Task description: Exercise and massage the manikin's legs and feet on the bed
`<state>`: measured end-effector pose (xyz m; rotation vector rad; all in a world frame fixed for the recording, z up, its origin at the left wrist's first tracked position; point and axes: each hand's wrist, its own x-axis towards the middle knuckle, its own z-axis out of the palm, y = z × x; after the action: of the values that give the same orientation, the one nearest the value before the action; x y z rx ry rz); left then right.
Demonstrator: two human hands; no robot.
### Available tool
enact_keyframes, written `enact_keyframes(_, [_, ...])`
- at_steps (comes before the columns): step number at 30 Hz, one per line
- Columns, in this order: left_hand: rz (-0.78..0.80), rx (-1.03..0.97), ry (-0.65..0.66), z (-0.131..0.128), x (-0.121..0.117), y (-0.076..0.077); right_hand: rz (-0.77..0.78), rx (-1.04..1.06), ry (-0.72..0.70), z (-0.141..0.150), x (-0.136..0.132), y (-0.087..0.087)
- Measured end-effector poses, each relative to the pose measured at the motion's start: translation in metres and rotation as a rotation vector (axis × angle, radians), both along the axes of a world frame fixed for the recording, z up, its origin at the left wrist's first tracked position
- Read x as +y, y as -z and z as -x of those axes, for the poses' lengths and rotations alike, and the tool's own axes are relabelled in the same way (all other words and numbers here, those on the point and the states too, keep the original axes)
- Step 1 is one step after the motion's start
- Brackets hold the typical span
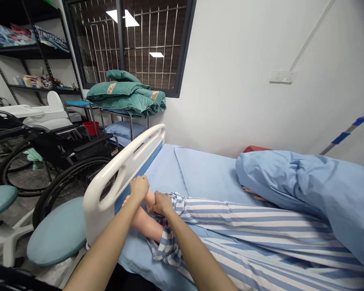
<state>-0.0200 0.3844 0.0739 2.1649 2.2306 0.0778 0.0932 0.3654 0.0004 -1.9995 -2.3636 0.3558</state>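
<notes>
I hold the far ankle (151, 198), left hand (139, 185) curled foot-side, right hand (161, 203) seemingly wrapped round; next probably calls for even support.

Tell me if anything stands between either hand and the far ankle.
Nothing visible does. The right hand is on the far ankle, beside the striped cuff; the left hand is at its foot end. The near leg lies alongside, not between.

The light is bright and even, white reflections (131, 19) glare on the window (141, 39), and edges stretch.
</notes>
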Motion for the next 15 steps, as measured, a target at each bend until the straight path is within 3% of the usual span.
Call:
enact_keyframes(10, [-0.027, 0.157, 0.081, -0.004, -0.014, -0.008, -0.023, 0.015, -0.011, 0.001, -0.001, 0.007])
enact_keyframes(15, [0.021, 0.230, 0.106, -0.011, -0.007, -0.006, -0.041, 0.013, -0.006, 0.000, 0.000, 0.008])
